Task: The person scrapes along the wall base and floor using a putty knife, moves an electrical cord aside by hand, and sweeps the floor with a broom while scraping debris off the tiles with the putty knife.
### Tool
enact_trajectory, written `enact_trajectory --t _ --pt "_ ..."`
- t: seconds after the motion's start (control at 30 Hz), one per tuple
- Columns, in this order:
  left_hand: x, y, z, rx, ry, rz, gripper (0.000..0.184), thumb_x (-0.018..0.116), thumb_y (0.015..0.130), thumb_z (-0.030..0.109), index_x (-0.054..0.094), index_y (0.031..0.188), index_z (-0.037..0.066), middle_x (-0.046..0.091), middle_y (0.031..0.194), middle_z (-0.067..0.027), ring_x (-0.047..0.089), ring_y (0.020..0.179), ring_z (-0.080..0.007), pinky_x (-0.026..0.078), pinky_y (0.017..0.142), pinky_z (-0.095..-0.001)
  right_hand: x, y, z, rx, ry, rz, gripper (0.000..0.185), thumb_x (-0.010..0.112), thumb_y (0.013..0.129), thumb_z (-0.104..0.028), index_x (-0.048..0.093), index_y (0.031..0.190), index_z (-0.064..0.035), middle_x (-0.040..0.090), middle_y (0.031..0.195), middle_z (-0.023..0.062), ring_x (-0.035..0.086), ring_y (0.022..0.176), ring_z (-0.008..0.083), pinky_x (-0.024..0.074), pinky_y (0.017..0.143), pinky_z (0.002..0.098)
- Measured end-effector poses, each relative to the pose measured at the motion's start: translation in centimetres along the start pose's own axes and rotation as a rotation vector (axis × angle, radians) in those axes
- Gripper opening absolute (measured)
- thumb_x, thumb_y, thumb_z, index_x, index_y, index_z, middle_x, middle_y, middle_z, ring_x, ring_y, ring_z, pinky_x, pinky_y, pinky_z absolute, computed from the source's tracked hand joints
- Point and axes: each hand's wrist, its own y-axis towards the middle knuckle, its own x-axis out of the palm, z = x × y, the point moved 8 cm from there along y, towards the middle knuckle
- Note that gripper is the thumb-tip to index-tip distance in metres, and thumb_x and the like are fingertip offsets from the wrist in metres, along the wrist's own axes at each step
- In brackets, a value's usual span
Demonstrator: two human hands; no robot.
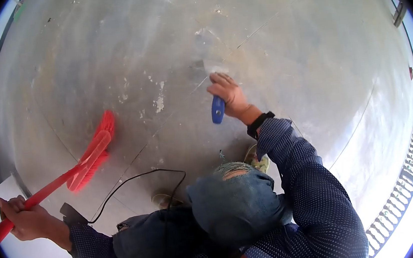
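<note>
My left hand, low at the left, is wrapped round the red handle of a broom. The broom's red bristled head hangs over the floor or rests on it; I cannot tell which. Around the blue handle of a scraper my right hand is closed, ahead of my knees. Its flat, pale blade points away from me, at or close to the floor, partly hidden by my fingers. White flakes lie on the floor between broom and scraper.
A black cable loops across my lap from a dark piece near my left wrist. My bent knees and shoes are just below the scraper. A white balustrade runs along the right edge, and a wall edge is at the left.
</note>
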Motion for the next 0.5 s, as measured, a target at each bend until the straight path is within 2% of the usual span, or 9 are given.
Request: enact_trajectory --t 0.03,0.07,0.13,0.17,0.2,0.27,0.37,0.43,0.5 --pt "0.1 0.1 -0.1 0.001 -0.007 0.025 0.019 0.071 0.089 0.009 0.063 0.077 -0.004 0.056 0.06 -0.0063 0.045 0.048 -0.0104 0.045 0.052 -0.0227 -1.3 2.6 1.7 0.028 0.006 0.085 0.031 0.068 0.067 -0.002 0.057 0.095 -0.0103 0.061 0.106 0.0149 0.059 0.1 0.0406 0.0478 0.089 0.0456" --pt "-0.3 0.5 -0.6 0.002 -0.021 0.03 0.019 0.071 0.089 0.009 0.063 0.077 -0.004 0.056 0.06 -0.0063 0.045 0.048 -0.0104 0.045 0.052 -0.0227 -1.7 4.0 2.0 0.022 -0.002 0.095 0.031 0.068 0.067 -0.002 0.057 0.095 -0.0103 0.061 0.106 0.0149 0.059 0.1 0.0406 0.0478 0.089 0.0456" --pt "-0.1 1.1 -1.6 -0.035 -0.044 -0.043 0.018 0.071 0.09 0.014 0.067 0.086 -0.003 0.057 0.062 -0.0055 0.05 0.05 -0.0101 0.046 0.055 -0.0221 -1.6 5.7 3.2 0.185 0.071 0.109 0.026 0.066 0.068 0.0 0.057 0.091 -0.0098 0.059 0.096 0.0118 0.058 0.091 0.0378 0.0475 0.082 0.0441" --pt "-0.4 1.1 -2.1 -0.04 -0.053 -0.035 0.018 0.071 0.09 0.014 0.067 0.086 -0.003 0.057 0.062 -0.0055 0.05 0.05 -0.0101 0.046 0.055 -0.0221 -1.3 5.7 2.0 0.136 0.104 0.101 0.023 0.066 0.069 0.0 0.057 0.088 -0.0093 0.057 0.09 0.01 0.057 0.088 0.0353 0.0475 0.08 0.0431" --pt "-0.4 0.7 -1.6 -0.034 -0.046 -0.011 0.018 0.072 0.089 0.013 0.067 0.086 -0.003 0.057 0.062 -0.0055 0.05 0.05 -0.0103 0.046 0.055 -0.0222 -0.2 4.7 0.8 0.138 0.154 0.005 0.025 0.067 0.069 -0.001 0.057 0.09 -0.0099 0.059 0.096 0.0118 0.058 0.097 0.0367 0.0479 0.085 0.0431" --pt "-0.5 0.6 -1.5 -0.028 -0.023 0.009 0.017 0.072 0.088 0.013 0.067 0.086 -0.004 0.058 0.062 -0.0056 0.05 0.05 -0.0104 0.046 0.055 -0.0223 1.3 2.0 -3.6 0.001 0.149 -0.073 0.026 0.07 0.069 -0.002 0.058 0.091 -0.0105 0.06 0.107 0.0142 0.056 0.109 0.039 0.0469 0.093 0.0444" --pt "-0.7 1.0 -1.7 -0.028 -0.011 0.025 0.017 0.073 0.088 0.012 0.067 0.086 -0.004 0.058 0.062 -0.0058 0.049 0.05 -0.0103 0.046 0.054 -0.0221 1.6 0.7 -4.0 -0.103 0.147 -0.126 0.028 0.071 0.069 -0.003 0.059 0.093 -0.0115 0.06 0.116 0.016 0.053 0.118 0.0408 0.0445 0.098 0.0464" --pt "-0.8 1.3 -2.0 -0.027 0.007 0.031 0.016 0.072 0.088 0.011 0.067 0.086 -0.004 0.057 0.062 -0.0055 0.048 0.049 -0.0098 0.046 0.055 -0.0224 1.4 2.3 2.5 0.011 0.074 -0.002 0.028 0.071 0.07 -0.004 0.06 0.095 -0.0116 0.06 0.117 0.0157 0.054 0.117 0.0401 0.0431 0.1 0.0457" --pt "-0.4 1.3 -1.7 -0.03 0.003 0.024 0.016 0.072 0.089 0.012 0.067 0.086 -0.004 0.057 0.062 -0.0053 0.049 0.05 -0.0096 0.047 0.055 -0.0224 -1.6 6.9 7.4 0.089 0.037 0.106 0.023 0.066 0.071 -0.001 0.063 0.092 -0.0111 0.064 0.105 0.0104 0.058 0.108 0.0336 0.0436 0.096 0.0436"
